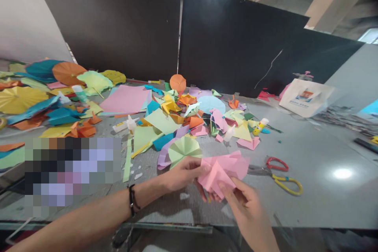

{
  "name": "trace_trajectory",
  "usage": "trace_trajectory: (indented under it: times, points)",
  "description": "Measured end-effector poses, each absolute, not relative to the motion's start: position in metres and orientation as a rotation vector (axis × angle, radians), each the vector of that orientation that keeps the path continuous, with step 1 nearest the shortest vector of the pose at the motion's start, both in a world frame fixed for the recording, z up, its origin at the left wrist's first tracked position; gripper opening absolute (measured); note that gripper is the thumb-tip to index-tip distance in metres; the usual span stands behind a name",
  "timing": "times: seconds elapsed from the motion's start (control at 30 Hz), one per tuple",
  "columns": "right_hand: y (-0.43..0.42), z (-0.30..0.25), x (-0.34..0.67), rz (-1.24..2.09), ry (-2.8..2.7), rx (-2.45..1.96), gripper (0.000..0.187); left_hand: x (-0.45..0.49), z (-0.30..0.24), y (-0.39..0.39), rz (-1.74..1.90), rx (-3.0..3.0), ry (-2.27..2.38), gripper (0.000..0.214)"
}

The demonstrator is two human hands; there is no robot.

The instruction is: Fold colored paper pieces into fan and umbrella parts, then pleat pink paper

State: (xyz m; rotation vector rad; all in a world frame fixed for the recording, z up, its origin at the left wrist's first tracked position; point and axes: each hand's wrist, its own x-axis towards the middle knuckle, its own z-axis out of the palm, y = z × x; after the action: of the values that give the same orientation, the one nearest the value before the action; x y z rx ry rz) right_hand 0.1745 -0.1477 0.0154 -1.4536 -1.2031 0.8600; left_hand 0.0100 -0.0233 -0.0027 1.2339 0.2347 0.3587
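Both hands hold a piece of folded pink paper [220, 173] over the front part of the table. My left hand [187, 173], with a dark bracelet on the wrist, pinches its left side between thumb and fingers. On the lower right edge, my right hand [242, 201] grips it with the thumb on top. Just behind my left hand lies a pleated pale green paper circle [184, 149]. A pair of scissors [273, 173] with one red and one yellow handle rests right of the paper, its blade tips hidden behind it.
Coloured paper scraps [165, 122] cover the table's middle and left. A glue stick [260, 126] and a small white bottle [229, 133] stand among them. At the back right is a white printed bag [305, 96]. A black panel [236, 43] rises behind the table.
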Motion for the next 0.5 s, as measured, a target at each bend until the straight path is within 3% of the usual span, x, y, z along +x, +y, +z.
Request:
trace_trajectory:
  times: [0.23, 0.5]
  points:
    - [-0.146, 0.008, 0.184, 0.910, -1.145, -1.407, 0.044, 0.013, -0.005, -0.021, 0.423, 1.190, 0.242, 0.053]
    - [-0.155, 0.016, 0.194, 0.698, -0.995, -1.512, 0.040, 0.015, -0.010, -0.020, 0.551, 1.082, 0.294, 0.044]
